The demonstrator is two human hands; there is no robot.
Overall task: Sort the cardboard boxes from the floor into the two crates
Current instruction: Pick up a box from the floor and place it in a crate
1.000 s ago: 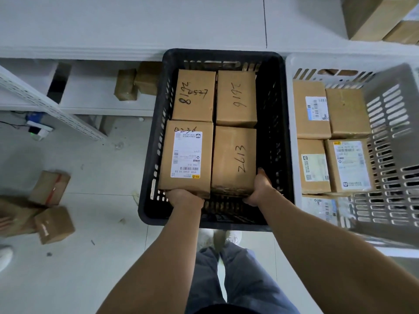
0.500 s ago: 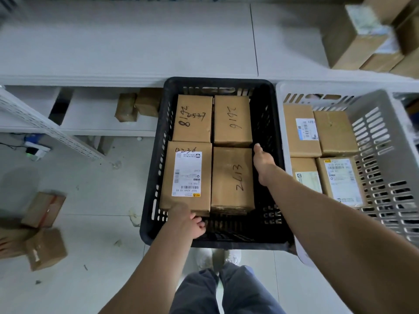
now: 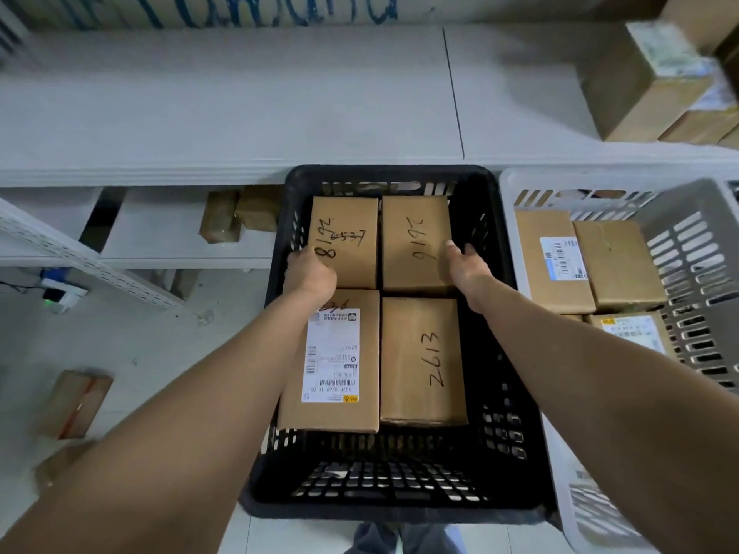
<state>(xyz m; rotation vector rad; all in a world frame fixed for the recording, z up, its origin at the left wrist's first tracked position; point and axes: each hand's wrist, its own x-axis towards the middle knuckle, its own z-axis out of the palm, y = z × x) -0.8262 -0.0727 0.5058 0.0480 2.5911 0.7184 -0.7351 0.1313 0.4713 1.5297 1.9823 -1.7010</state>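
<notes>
Cardboard boxes, four brown ones, lie flat in two rows inside the black slotted plastic crate (image 3: 280, 393), filling its far part.

- **Far-left box** (image 3: 352, 241): black marker writing that looks like "8192", with a struck-out number beside it.
- **Far-right box** (image 3: 416, 241): marker digits that seem to begin "919"; the last one is unclear.
- **Near-right box** (image 3: 422, 361): marker writing that reads roughly "2613".
- **Near-left box** (image 3: 340, 413): a white shipping label (image 3: 332, 353) with barcodes and a small yellow mark in one corner. Its print is too small to read.

The left hand (image 3: 310, 273) rests on the left edge of the far-left box, next to the crate wall. Its fingers fold out of view, so I cannot tell whether it grips. The right hand (image 3: 468, 269) lies against the right edge of the far-right box, fingers fairly straight and pressed to the cardboard.

Just beside the black crate, on the right, stands a pale grey slotted plastic crate (image 3: 560, 179). It holds more brown boxes:

- a box with a white and blue barcode label (image 3: 536, 289)
- a plain box (image 3: 618, 265) next to it
- a nearer box with a white label (image 3: 632, 329)

Both crates stand against white metal shelving (image 3: 240, 113).

- Large brown cartons (image 3: 640, 82) sit on its top right.
- Two small brown parcels (image 3: 240, 213) sit on a lower shelf.
- On the floor at the left lies a small brown box with red tape (image 3: 76, 401).
- A white power strip (image 3: 60, 293) shows a green light.
- Blue lettering on the wall (image 3: 280, 10) is cut off and unreadable.
</notes>
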